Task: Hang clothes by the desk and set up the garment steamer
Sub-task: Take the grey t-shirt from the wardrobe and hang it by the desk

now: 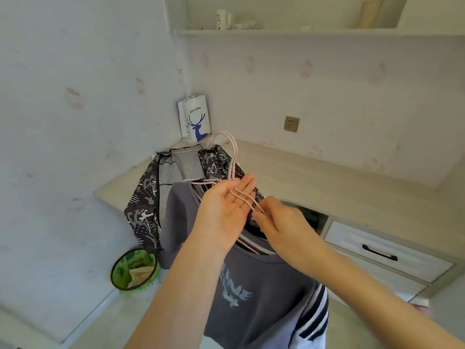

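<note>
Left hand (pixel 221 212) open flat, fingers apart, hooks (pixel 232 157) draped across them; right hand (pixel 284 222) pinches the thin pink wires at 3 o'clock. Grey tee (pixel 256 293) and patterned jacket (pixel 143 197) hang soft below, counter (pixel 314 172) behind. Separate one hook cleanly before lifting

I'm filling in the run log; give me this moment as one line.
stage: sorting hangers | left hand: open under hanger hooks | right hand: pinching hooks | grey shirt: on hanger | steamer: not visible
</note>
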Demonstrator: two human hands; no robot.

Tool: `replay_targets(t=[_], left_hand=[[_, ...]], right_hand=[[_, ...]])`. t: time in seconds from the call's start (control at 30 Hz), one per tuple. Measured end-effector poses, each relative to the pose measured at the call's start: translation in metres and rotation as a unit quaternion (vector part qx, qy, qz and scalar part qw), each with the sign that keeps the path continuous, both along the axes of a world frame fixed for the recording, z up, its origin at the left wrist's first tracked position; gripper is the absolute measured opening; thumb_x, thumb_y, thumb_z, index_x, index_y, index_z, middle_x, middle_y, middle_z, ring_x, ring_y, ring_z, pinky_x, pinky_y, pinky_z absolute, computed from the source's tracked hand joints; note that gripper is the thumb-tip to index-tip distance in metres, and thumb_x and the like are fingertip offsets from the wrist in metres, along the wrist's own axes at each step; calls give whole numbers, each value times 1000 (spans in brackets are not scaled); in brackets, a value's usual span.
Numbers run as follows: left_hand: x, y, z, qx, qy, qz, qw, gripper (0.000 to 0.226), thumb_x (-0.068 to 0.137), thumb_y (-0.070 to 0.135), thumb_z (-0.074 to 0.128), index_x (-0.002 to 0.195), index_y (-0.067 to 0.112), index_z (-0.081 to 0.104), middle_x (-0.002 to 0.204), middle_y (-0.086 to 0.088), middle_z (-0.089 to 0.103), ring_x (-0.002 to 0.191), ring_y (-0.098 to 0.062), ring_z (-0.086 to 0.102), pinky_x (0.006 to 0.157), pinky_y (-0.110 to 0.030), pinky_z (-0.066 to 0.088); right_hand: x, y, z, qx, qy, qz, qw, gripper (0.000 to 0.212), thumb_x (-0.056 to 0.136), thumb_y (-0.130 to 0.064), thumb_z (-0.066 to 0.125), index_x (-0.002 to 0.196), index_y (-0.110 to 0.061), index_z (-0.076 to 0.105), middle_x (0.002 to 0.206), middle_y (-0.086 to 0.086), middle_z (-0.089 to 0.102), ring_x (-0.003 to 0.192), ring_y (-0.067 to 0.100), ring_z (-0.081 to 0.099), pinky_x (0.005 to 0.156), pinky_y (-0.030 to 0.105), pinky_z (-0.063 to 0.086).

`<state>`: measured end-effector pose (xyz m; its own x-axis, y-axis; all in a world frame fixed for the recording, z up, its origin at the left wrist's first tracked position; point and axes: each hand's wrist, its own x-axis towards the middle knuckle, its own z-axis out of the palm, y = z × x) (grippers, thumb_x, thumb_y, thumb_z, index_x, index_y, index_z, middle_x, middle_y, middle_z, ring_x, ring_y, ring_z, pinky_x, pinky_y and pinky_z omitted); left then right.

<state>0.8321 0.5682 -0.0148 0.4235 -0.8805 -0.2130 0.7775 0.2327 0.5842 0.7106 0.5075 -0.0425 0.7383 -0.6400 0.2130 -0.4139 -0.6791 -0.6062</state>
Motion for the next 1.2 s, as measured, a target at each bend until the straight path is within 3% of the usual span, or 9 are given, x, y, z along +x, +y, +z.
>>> replay_targets(t=[0.13, 0.23, 0.5, 0.6, 0.73, 0.8, 0.9, 1.0, 1.2], left_hand=[[24, -23, -3, -20, -41, 20, 999, 31, 90, 1, 49, 121, -3, 51, 125, -18, 62, 121, -27, 57, 104, -38, 43], [42, -40, -5, 3, -154, 25, 988, 18, 92, 4, 51, 108, 0, 57, 123, -10, 66, 122, -21, 57, 102, -40, 45], [92, -86, 6, 143, -428, 113, 885, 23, 93, 14, 60, 114, 15, 67, 108, 3, 72, 99, -6, 67, 92, -29, 53], [113, -91, 4, 213, -531, 255, 780, 15, 91, 13, 60, 97, 21, 71, 86, 7, 75, 84, -8, 71, 85, -23, 52], [132, -92, -1, 311, -651, 408, 559, 10, 88, 15, 64, 88, 24, 69, 80, 21, 62, 86, -11, 62, 79, -17, 44], [142, -93, -4, 312, -691, 413, 505, 11, 87, 15, 66, 96, 21, 68, 87, 21, 56, 96, -13, 53, 80, -6, 35], [161, -96, -12, 306, -709, 350, 530, 22, 89, 24, 63, 111, 29, 62, 103, 21, 55, 104, 1, 43, 86, 2, 28], [175, -99, -23, 313, -703, 293, 568, 26, 91, 28, 60, 116, 35, 58, 107, 26, 54, 104, 4, 46, 87, -1, 31], [202, -111, -33, 312, -678, 319, 585, 22, 93, 20, 58, 92, 42, 60, 92, 12, 64, 91, -3, 57, 77, -4, 38]], right_hand=[[31, -29, -8, -26, -51, 11, 998, 20, 99, -32, 46, 87, -16, 50, 68, -9, 49, 57, 7, 44, 52, 21, 36], [50, -63, -3, 10, -109, 19, 994, 21, 97, -30, 49, 86, -15, 58, 67, -1, 57, 58, 11, 47, 54, 18, 38], [91, -162, 18, -15, -198, 40, 979, 20, 90, -32, 61, 78, -17, 65, 66, 5, 64, 62, 19, 54, 57, 26, 42], [101, -190, 23, -12, -212, 71, 975, 18, 90, -31, 61, 80, -18, 66, 66, 6, 63, 62, 20, 53, 56, 27, 42], [115, -221, 27, -10, -220, 109, 969, 14, 90, -29, 61, 81, -19, 67, 68, 3, 65, 63, 19, 55, 58, 29, 43], [124, -232, 28, -6, -220, 125, 967, 14, 90, -28, 61, 81, -19, 67, 68, 3, 65, 64, 19, 56, 58, 28, 44], [136, -245, 25, -6, -220, 151, 964, 15, 90, -27, 61, 81, -17, 67, 67, 2, 64, 63, 19, 55, 58, 25, 43], [149, -255, 21, -3, -226, 163, 961, 14, 90, -25, 62, 82, -15, 67, 67, 1, 64, 65, 18, 55, 58, 21, 43], [184, -276, 11, -24, -236, 161, 958, 19, 88, -32, 61, 80, -16, 67, 67, -5, 61, 67, 16, 54, 60, 21, 41]])
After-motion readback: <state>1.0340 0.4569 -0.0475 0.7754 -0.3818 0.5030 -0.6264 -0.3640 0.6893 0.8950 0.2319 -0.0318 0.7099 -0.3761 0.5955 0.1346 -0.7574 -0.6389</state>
